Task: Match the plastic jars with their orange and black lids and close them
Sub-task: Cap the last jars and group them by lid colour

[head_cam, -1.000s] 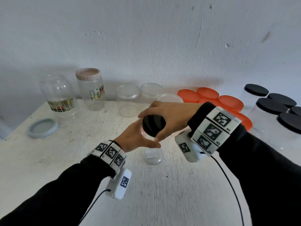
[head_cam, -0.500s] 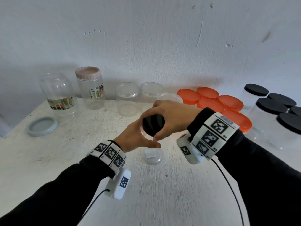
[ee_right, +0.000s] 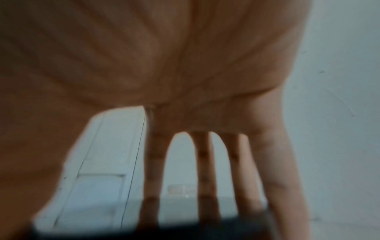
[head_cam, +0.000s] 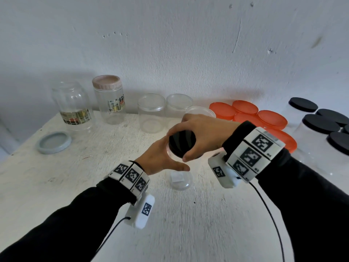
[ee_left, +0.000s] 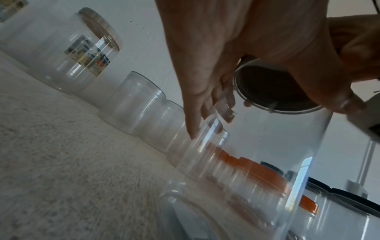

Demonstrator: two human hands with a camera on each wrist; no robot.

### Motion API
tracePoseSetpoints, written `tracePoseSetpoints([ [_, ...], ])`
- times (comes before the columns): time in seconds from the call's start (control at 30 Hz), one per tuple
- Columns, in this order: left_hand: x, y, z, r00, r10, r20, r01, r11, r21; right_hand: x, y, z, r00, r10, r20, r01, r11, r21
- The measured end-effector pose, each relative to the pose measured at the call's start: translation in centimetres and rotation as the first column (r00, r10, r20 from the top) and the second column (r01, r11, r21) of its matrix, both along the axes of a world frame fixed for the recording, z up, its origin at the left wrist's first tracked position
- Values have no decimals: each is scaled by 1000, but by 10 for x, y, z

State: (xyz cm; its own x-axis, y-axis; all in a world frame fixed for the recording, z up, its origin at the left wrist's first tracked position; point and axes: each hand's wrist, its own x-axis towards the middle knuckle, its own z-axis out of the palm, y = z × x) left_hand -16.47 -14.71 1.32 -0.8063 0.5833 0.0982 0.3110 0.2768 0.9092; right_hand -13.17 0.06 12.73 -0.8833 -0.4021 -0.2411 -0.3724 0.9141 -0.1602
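Progress check: my right hand (head_cam: pixel 204 135) curls its fingers and thumb around the round black plastic lid (head_cam: pixel 181 143), which sits on the mouth of the tall clear plastic jar (head_cam: pixel 180 181) near the middle of the white table (head_cam: pixel 56 186). My left hand (head_cam: pixel 160 157) wraps the jar's upper wall, thumb in front and fingers behind, steadying it. I judge this lid is being screwed on; I cannot tell how tight it is.

Done: several clear jars with black lids (head_cam: pixel 321 123) stand closed at the right edge. Left: three open clear plastic jars (head_cam: pixel 151 114) along the back edge, beside a pile of flat orange plastic lids (head_cam: pixel 245 114) not yet fitted. A labelled lidless jar, a pink-lidded jar (head_cam: pixel 108 99) and a loose grey-blue lid (head_cam: pixel 53 141) sit at the back-left corner.

Left wrist view shows what the head view hides: my left fingertips (ee_left: pixel 205 116) pressed on the jar wall, and the lid's underside seen through it. Right wrist view is blurred; it shows my spread right fingers (ee_right: pixel 205 170) reaching down to the dark lid rim.
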Motion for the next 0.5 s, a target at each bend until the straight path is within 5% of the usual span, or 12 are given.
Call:
tracePoseSetpoints([
  [0.2,2,2,-2,999,-18,33,16,999,47,5,-4,-12,964,-54,-260,57,998,4],
  [0.5,4,2,-2,1000,-14,14,14,1000,24,10,0,-14,972,-92,-218,91,996,-14],
])
